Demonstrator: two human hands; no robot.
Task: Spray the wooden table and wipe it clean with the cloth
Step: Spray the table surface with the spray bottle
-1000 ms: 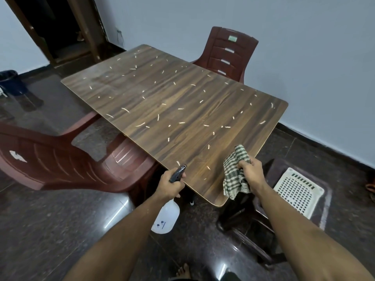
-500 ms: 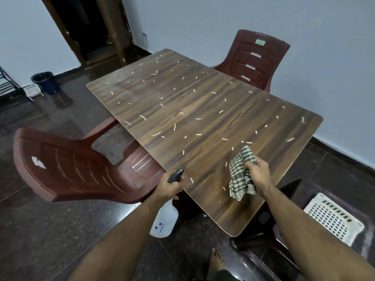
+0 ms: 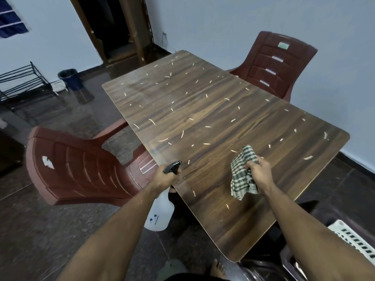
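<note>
The dark wooden table [image 3: 213,110] fills the middle of the head view, strewn with several pale scraps. My left hand [image 3: 164,177] grips a white spray bottle [image 3: 160,211] by its black trigger head, held at the table's near left edge with the nozzle over the top. My right hand [image 3: 259,173] holds a bunched green-and-white checked cloth [image 3: 242,175] just above the near part of the tabletop.
A maroon plastic chair [image 3: 81,169] stands close at the table's left side, another maroon chair [image 3: 278,65] at the far right. A white perforated basket [image 3: 353,240] lies at lower right. A blue bin [image 3: 70,79], a black rack [image 3: 24,82] and a doorway stand at the back.
I have stepped nearer to the table and shifted left of its near corner. Both hands now reach further over the tabletop, still holding the bottle and the cloth.
</note>
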